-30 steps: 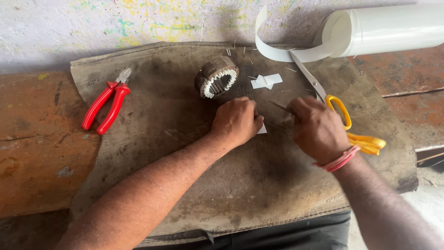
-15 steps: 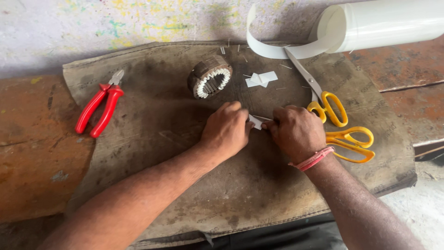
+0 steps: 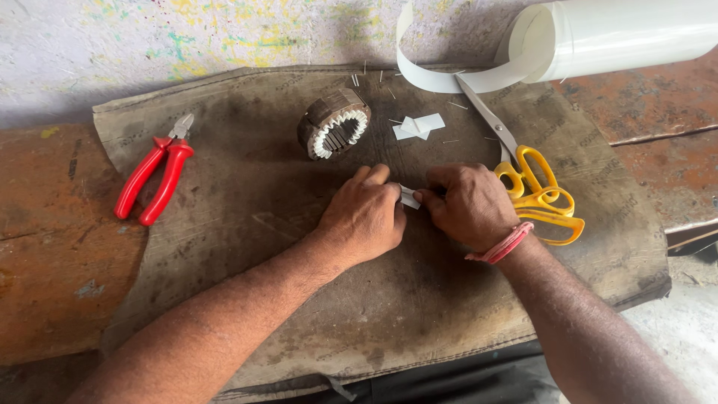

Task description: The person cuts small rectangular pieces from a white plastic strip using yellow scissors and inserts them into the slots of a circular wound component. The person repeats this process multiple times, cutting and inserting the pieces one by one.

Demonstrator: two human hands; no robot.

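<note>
Hands close together on a worn brown cloth mat [image 3: 247, 224], knuckles up. Left hand [image 3: 365, 215] curled into a loose fist, fingertips pinched on 1 end of a small white paper strip [image 3: 409, 197]. Right hand [image 3: 471, 206] curled the same way, fingertips pressed on the other end of that same strip. Strip lying low between the 2 hands, right above the mat, mostly hidden by fingers. Pink thread band [image 3: 502, 245] around the right wrist.

Just beside the right hand, touching its far side: yellow-handled scissors with long grey blades [image 3: 535, 183], lying flat, blades shut and pointing up toward a big white roll of sheet paper [image 3: 628, 34]. Loose curl of white sheet hanging off the roll's end, down onto the mat.

Above the left hand, a bit away: round brown metal ring with white teeth inside [image 3: 335, 123], tipped on its side. Near it, to the right, 2 or 3 small white cut paper pieces [image 3: 419, 126] in a little pile. Tiny thin bits scattered around them, too small to tell.

Far to the left, well apart from both hands: red-handled pliers [image 3: 155, 178], lying on the mat edge, nose pointing up. Rusty orange-brown table top [image 3: 45, 247] under the mat.
</note>
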